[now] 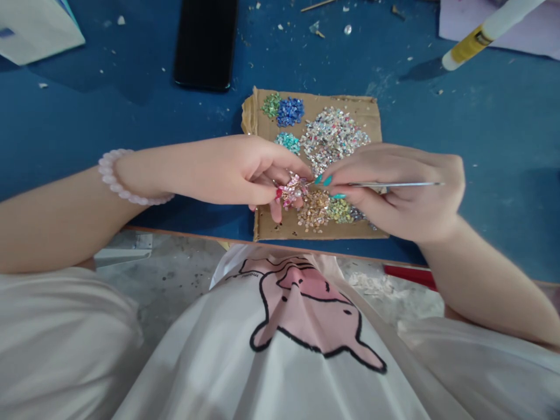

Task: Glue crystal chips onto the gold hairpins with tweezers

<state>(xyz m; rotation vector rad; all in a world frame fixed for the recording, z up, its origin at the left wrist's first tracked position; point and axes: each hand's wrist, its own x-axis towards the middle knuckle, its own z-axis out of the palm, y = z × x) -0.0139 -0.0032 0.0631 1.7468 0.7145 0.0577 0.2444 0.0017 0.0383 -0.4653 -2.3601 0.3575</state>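
Note:
My left hand [258, 172] is closed on a small pink ornament [292, 191] set with pink and red stones and a pearl-like bead. In my right hand [394, 186] is a thin metal tool [398, 184], perhaps tweezers, pinched between thumb and fingers with its tip at the ornament's right side. Beneath both hands lies a piece of cardboard [280, 230] bearing heaps of small stones: a silvery pile [335, 131], a blue pile [290, 111], a green pile [271, 105], a turquoise pile [287, 142], a gold pile [312, 211] and a yellow-green pile [339, 210].
A black phone [205, 44] rests on the blue table [131, 111] beyond the cardboard. At the far right is a white tube with a yellow band [470, 46], near a lilac sheet [525, 35]. Crumbs and a loose bead [347, 29] dot the far side.

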